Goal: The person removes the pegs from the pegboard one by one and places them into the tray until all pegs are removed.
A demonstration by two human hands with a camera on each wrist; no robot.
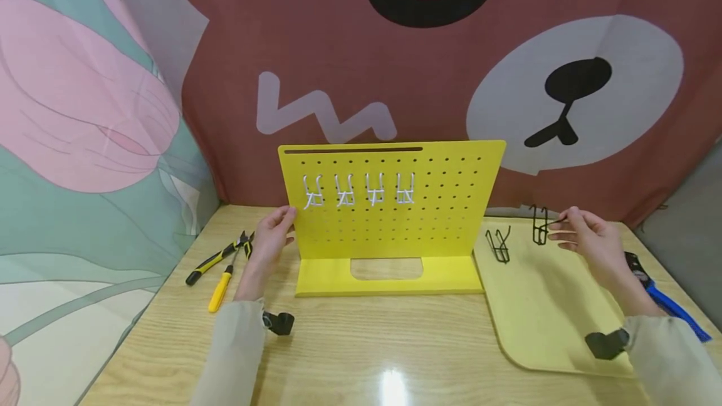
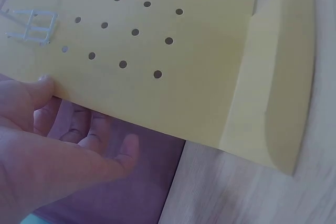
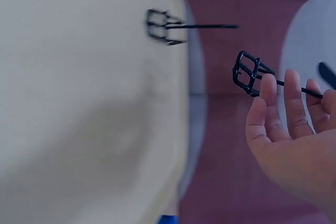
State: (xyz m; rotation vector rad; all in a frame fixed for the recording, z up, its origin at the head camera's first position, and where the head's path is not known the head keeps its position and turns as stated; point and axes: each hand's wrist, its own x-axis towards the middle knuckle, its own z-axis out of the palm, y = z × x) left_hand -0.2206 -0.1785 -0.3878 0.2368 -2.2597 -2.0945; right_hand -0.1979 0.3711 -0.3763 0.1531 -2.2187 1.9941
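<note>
A yellow pegboard (image 1: pixel 389 249) stands upright on its folded base, with several white wire hooks (image 1: pixel 405 192) hung in a row on its left and middle part. My left hand (image 1: pixel 269 240) pinches the board's left edge; in the left wrist view the thumb (image 2: pixel 42 90) lies on the front face, the fingers beyond the edge. Over the tray, my right hand (image 1: pixel 598 246) holds a black wire hook (image 1: pixel 539 242) by its long prong, the rectangular frame pointing left. Another black hook (image 1: pixel 501 254) lies on the tray, near the board.
The pale yellow tray (image 1: pixel 541 331) sits right of the board. Pliers with black-and-yellow handles (image 1: pixel 211 264) and a yellow-handled screwdriver (image 1: pixel 220 293) lie to the left. A blue-handled tool (image 1: pixel 677 312) lies beyond the tray's right side. A printed cloth (image 1: pixel 338 49) hangs behind the table.
</note>
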